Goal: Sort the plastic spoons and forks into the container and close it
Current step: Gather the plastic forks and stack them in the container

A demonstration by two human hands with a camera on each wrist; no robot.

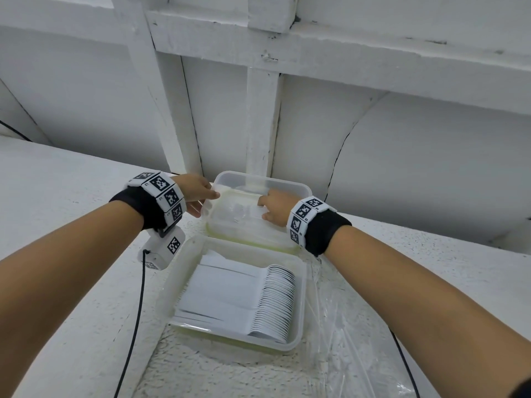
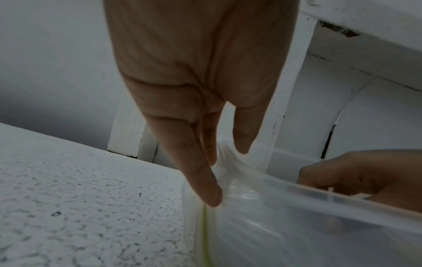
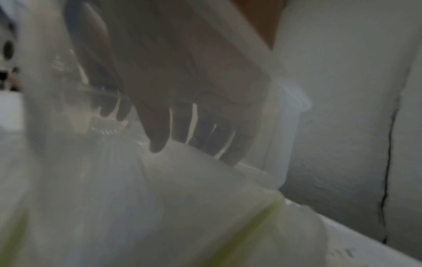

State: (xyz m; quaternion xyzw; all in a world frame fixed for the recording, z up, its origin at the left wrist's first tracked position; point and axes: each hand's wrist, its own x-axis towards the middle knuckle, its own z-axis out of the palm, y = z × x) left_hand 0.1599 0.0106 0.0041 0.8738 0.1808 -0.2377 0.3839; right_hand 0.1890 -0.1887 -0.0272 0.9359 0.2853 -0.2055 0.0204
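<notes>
The clear container [image 1: 301,297] lies open on the white tabletop, with a nested row of white plastic spoons [image 1: 278,300] inside, handles pointing left. Behind it the translucent lid [image 1: 241,222] with a yellow-green seal is tilted up off the table. My left hand [image 1: 208,201] pinches the lid's left corner, thumb on top and fingers beneath; the left wrist view shows this pinch [image 2: 228,173] on the lid [image 2: 297,225]. My right hand [image 1: 265,206] curls over the lid's right side. In the right wrist view its fingers [image 3: 157,133] show dimly through the lid [image 3: 160,207].
Crumpled clear plastic wrap [image 1: 344,326] lies right of the container. A black cable [image 1: 135,326] runs down the left side, another [image 1: 402,363] at the right. A white wall with a wooden frame [image 1: 263,116] rises close behind the lid.
</notes>
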